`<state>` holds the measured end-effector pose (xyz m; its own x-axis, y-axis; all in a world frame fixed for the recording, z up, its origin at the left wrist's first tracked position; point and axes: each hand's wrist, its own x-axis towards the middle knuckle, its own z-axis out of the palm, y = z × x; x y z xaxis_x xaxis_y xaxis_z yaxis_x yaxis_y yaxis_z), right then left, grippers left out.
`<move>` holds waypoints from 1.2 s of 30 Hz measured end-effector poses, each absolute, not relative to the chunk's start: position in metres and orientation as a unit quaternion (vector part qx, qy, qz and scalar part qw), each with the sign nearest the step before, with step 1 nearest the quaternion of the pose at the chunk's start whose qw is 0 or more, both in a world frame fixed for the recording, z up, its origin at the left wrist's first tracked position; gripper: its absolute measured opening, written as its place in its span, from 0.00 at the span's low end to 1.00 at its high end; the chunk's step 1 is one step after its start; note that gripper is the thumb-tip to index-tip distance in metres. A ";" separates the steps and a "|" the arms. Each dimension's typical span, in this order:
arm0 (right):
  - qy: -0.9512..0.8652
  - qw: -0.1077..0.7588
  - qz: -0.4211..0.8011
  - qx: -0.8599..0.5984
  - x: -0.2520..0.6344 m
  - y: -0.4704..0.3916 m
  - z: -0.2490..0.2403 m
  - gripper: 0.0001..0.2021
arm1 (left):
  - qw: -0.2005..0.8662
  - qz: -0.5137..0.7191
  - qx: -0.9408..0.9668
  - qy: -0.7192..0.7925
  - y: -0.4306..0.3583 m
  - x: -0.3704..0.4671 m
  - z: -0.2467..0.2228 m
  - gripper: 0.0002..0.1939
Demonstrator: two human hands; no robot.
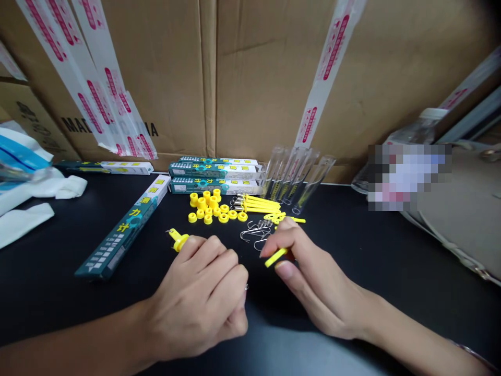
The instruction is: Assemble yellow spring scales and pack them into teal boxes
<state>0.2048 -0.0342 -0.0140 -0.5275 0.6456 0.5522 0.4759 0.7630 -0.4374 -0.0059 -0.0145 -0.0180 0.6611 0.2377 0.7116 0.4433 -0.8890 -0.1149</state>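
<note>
Two bare hands over a black surface (352, 230). Left hand (203, 292): fingers curled into a fist, gripping one yellow flanged cap (180, 242) that pokes out past the forefinger, small metal hook at its tip; rest of the grip hidden, one shiny metal bit (246, 286) showing by the knuckles. Right hand (317, 282): thumb and fingers pinching one yellow strip (276, 257), just beside the left fist and well short of the back edge. Beyond the hands, mid-surface: yellow bushings (209, 206), roughly 14, about five tall, about nine low. Right of those, about four yellow rods (258, 203) with metal spring ends; then a few small yellow pieces (274, 217), overlapping, no sure count. Wire hooks (252, 232), three or so, tangled near right fingertips. Clear tubes (291, 175), about five, leaning near the back edge. Five printed cartons total: three stacked cartons (213, 177) at back edge, one slanted carton (129, 227) on the left part, one flat carton (113, 167) near back left corner. One plastic bottle (425, 125) near back right corner, partly pixelated; one bag (457, 230) along right edge. Plastic packaging (31, 183) along left edge.
</note>
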 end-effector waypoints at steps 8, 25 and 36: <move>-0.898 0.352 -0.007 -0.264 0.206 -0.033 -0.019 0.15 | 0.182 -0.349 -0.905 -0.160 -0.015 -0.008 -0.021 0.10; -0.877 0.398 -0.037 -0.266 0.208 -0.037 -0.013 0.14 | 0.188 -0.325 -0.917 -0.136 -0.016 -0.008 -0.023 0.08; -0.882 0.375 -0.095 -0.270 0.206 -0.038 -0.007 0.13 | 0.198 -0.331 -0.915 -0.115 -0.016 -0.008 -0.024 0.08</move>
